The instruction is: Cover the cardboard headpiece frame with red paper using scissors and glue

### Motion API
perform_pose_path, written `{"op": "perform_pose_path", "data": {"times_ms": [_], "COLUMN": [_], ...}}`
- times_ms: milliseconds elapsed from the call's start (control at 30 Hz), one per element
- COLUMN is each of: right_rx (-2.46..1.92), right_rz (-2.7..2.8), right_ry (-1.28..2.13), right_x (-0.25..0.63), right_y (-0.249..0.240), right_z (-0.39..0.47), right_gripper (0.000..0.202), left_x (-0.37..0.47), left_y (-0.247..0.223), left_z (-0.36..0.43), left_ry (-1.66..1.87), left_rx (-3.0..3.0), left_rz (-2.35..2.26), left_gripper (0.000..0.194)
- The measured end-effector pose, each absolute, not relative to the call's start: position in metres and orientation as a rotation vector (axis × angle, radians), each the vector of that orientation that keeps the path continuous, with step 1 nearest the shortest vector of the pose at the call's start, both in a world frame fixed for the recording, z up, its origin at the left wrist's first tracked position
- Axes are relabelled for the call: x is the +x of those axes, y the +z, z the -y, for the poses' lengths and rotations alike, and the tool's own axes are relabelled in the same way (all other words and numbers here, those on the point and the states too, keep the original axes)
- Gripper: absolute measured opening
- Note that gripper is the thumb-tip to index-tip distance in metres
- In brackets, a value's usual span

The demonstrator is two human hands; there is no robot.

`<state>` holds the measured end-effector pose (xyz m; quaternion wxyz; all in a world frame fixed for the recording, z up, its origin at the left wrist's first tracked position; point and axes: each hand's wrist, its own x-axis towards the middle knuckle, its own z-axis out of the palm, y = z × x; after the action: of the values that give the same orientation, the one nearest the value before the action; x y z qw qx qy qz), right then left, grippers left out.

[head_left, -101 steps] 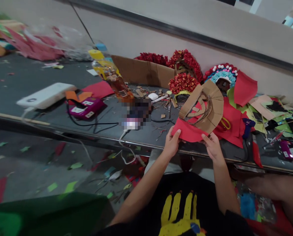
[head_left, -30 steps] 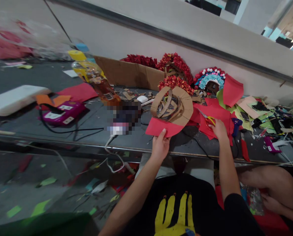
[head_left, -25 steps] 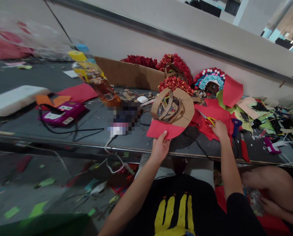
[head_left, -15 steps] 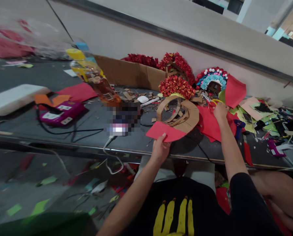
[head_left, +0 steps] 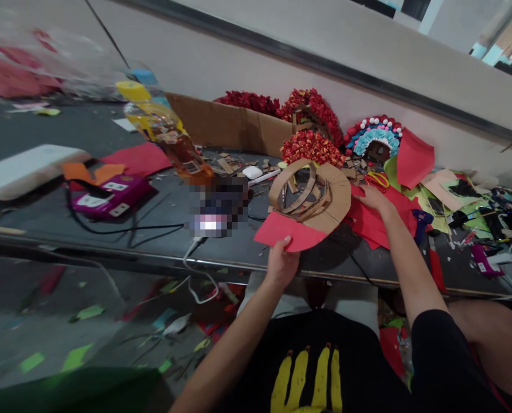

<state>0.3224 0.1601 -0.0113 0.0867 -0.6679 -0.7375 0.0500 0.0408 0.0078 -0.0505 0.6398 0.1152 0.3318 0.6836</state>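
My left hand (head_left: 282, 263) pinches the near edge of a red paper piece (head_left: 288, 230) with its thumb on top. That paper lies along the front of a round cardboard frame (head_left: 337, 189), a flat ring with a strip band and an arched strip, held just above the table. My right hand (head_left: 372, 198) is at the ring's right side, fingers stretched towards its edge; contact is unclear. Under the right hand lie red paper sheets (head_left: 399, 215). Yellow-handled scissors (head_left: 378, 179) rest just beyond it.
Red flower-covered headpieces (head_left: 311, 148) and a blue-and-red decorated one (head_left: 374, 137) stand at the back. A drink bottle (head_left: 169, 132), a purple power strip (head_left: 112, 197) and a blurred-out lit device (head_left: 215, 215) are leftward. Paper scraps (head_left: 447, 189) and a dark-blue tool (head_left: 421, 222) lie right.
My right hand has let go of the yellow-handled scissors and moved left and nearer, to the cardboard ring. My left hand keeps its pinch on the red paper.
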Motion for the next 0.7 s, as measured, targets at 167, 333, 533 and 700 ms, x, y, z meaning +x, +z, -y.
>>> {"op": "perform_pose_path", "data": {"times_ms": [167,333,533,700], "right_rx": [-1.981,-1.895,-1.658,-1.422], "right_rz": [2.167,2.073,1.705,1.566], "right_ry": [0.246,0.193,0.12,0.086], "right_x": [0.322,0.329,0.349,0.354], "right_y": [0.007,0.036,0.063,0.092], "right_z": [-0.169,-0.174,-0.177,-0.182], "right_gripper": [0.039,0.027,0.032,0.043], "left_x": [0.041,0.041,0.04,0.042], "left_y": [-0.051,-0.053,-0.057,-0.053], "left_z": [-0.006,-0.006,-0.005,-0.003], "left_ry": [1.617,1.621,1.656,1.656], "left_rx": [0.233,0.247,0.315,0.273], "left_rz": [-0.738,-0.738,-0.738,-0.744], "left_gripper": [0.019,0.014,0.012,0.012]}}
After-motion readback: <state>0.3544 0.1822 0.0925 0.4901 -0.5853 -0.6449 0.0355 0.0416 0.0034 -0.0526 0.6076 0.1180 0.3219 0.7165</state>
